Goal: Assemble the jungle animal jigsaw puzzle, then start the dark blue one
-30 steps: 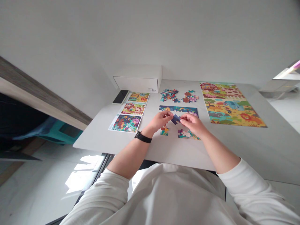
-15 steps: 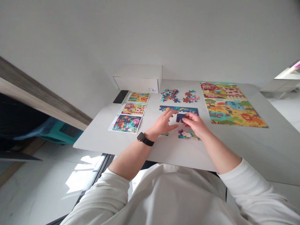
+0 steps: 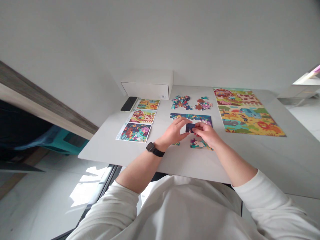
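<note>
A dark blue puzzle piece [image 3: 190,127] is held just above the white table, between my two hands. My right hand [image 3: 206,134] pinches its right side with thumb and fingers. The fingertips and thumb of my left hand [image 3: 174,132] close on its left edge; a black watch [image 3: 155,149] is on that wrist. Beyond the hands lies a joined strip of puzzle [image 3: 185,116], blue with small figures, its right end running down behind my right hand. Nearer me is a joined section with a white animal [image 3: 198,143], partly covered by my right hand.
Loose puzzle pieces lie in a larger pile [image 3: 180,102] and a smaller pile [image 3: 203,103] farther back. Two finished puzzle pictures [image 3: 246,111] lie at right. At left are a printed picture sheet [image 3: 140,120], a phone [image 3: 129,104] and a white box [image 3: 147,87].
My right hand has brought the dark blue piece slightly left and nearer me. The left hand's fingers, apart from it before, have closed in on its left edge.
</note>
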`<state>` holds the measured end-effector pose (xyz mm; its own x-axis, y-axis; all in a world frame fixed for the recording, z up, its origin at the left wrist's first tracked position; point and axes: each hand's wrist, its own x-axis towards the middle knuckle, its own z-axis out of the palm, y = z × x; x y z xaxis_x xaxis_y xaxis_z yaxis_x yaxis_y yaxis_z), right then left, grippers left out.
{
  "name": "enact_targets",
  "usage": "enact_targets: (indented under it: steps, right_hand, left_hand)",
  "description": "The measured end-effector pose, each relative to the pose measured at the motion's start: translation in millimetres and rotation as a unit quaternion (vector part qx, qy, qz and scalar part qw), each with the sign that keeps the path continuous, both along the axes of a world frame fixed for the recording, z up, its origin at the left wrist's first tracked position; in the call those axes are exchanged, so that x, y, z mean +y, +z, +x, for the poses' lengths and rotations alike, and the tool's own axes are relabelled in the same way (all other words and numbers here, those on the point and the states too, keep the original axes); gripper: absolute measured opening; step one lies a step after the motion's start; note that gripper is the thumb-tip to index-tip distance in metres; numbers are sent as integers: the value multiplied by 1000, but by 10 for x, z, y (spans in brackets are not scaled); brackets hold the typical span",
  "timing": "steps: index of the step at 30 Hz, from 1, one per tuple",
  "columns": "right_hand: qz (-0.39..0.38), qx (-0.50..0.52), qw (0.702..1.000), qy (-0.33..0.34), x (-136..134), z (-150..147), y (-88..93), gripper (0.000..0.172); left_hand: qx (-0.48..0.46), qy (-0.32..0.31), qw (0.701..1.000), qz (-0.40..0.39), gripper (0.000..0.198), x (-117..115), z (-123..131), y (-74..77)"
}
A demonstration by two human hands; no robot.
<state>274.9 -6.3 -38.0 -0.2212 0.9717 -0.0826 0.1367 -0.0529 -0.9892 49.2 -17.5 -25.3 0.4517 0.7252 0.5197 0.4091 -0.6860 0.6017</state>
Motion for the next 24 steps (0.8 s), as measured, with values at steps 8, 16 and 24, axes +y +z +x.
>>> enact_targets:
  steps: [8,16,24]
  right_hand:
    - [20,-10,1000,-8,3,94,41,50]
    - [37,-6,999,-39,60,289,186,55]
    - [62,-3,995,-85,165,563,324,62]
  left_hand:
    - [5,63,998,5,33,72,-236,192]
    - [66,157,985,-32,30,646,-843,405]
    - [130,160,978,-36,26,869,-1010,-58]
